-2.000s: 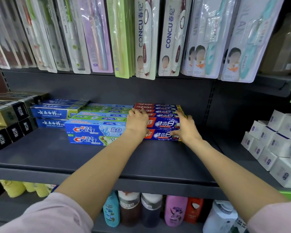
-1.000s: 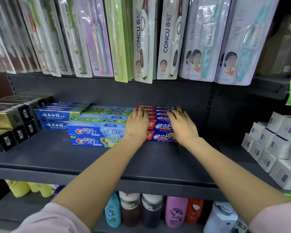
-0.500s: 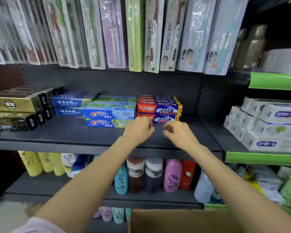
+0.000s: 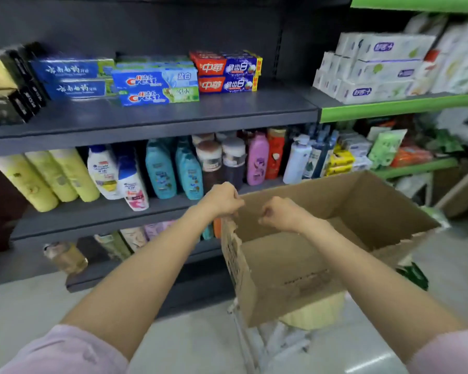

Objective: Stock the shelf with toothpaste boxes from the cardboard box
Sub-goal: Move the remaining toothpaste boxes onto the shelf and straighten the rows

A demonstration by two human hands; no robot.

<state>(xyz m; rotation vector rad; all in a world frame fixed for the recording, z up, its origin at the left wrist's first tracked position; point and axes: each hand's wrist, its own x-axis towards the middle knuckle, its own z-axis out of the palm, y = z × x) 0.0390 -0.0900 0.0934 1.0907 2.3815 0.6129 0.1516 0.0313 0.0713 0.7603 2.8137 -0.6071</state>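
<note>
Two stacked rows of red-and-blue toothpaste boxes [image 4: 227, 72] sit on the dark grey shelf [image 4: 173, 117], right of the blue Crest boxes [image 4: 157, 86]. Below them stands an open cardboard box [image 4: 349, 201] with a torn left rim; the part of its inside that I see is bare cardboard. My left hand [image 4: 223, 198] hovers with curled fingers just above the box's left rim and holds nothing. My right hand [image 4: 281, 214] is over the box opening, also curled into a loose fist and holding nothing.
Dark blue toothpaste boxes [image 4: 70, 79] and black-and-gold boxes [image 4: 8, 90] fill the shelf's left part. White boxes [image 4: 376, 68] stand on the green shelf at right. Shampoo bottles [image 4: 187, 168] line the lower shelf. Pale floor [image 4: 25, 306] lies left of the box.
Both hands left the red-and-blue toothpaste stack and came down over the cardboard box, fingers curling. My view tilted downward, so the hanging toothbrushes are out of sight.
</note>
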